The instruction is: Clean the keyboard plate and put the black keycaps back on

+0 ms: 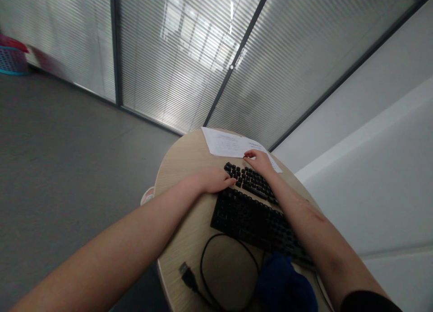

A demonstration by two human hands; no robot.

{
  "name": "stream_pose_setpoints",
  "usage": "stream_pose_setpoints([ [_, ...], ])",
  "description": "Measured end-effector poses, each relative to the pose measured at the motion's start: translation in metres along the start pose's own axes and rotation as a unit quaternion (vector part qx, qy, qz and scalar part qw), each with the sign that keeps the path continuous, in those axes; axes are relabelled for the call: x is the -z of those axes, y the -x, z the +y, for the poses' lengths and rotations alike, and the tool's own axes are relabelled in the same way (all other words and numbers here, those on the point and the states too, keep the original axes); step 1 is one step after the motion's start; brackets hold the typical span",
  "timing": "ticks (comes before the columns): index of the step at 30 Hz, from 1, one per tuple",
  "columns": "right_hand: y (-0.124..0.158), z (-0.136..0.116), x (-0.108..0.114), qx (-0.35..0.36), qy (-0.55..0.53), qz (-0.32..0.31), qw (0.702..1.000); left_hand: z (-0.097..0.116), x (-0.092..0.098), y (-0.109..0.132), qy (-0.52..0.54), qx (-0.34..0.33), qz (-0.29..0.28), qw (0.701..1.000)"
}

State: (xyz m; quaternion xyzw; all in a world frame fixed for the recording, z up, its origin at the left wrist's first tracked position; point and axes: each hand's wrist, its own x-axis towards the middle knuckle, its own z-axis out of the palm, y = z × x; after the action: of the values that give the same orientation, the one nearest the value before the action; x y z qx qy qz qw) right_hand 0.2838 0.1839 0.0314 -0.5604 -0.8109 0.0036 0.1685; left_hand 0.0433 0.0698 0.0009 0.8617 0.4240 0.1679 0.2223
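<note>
A black keyboard (252,212) lies on a round light-wood table (184,167). My left hand (213,180) rests at the keyboard's far left corner, fingers curled against its edge. My right hand (260,162) lies over the far keys, fingertips reaching the white paper sheet (230,145) behind the keyboard. Both hands appear to grip the far end of the keyboard. Its black cable (219,267) loops on the table near me and ends in a loose USB plug (185,271).
A dark blue object (286,287), blurred, sits at the near table edge. Frosted glass partitions (189,54) stand behind the table, a white wall to the right. Grey floor (67,145) spreads to the left, with a pink and blue basket (11,54) far away.
</note>
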Motion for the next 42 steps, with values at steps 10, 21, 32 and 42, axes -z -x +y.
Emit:
stream_pose_setpoints([
  [10, 0.172, -0.042, 0.0, 0.159, -0.147, 0.166, 0.962, 0.001, 0.0, -0.001, -0.034, 0.007, 0.025, 0.999],
  [21, 0.169, -0.045, -0.023, 0.245, -0.182, 0.143, 0.941, 0.031, -0.006, 0.033, -0.164, 0.043, 0.187, 0.968],
  [32, 0.162, -0.047, -0.026, 0.17, -0.189, 0.097, 0.962, 0.032, -0.03, 0.053, -0.13, -0.02, 0.227, 0.965],
  [42, 0.162, -0.042, -0.031, 0.178, -0.146, 0.127, 0.965, 0.036, -0.031, 0.052, -0.111, -0.052, 0.199, 0.972],
])
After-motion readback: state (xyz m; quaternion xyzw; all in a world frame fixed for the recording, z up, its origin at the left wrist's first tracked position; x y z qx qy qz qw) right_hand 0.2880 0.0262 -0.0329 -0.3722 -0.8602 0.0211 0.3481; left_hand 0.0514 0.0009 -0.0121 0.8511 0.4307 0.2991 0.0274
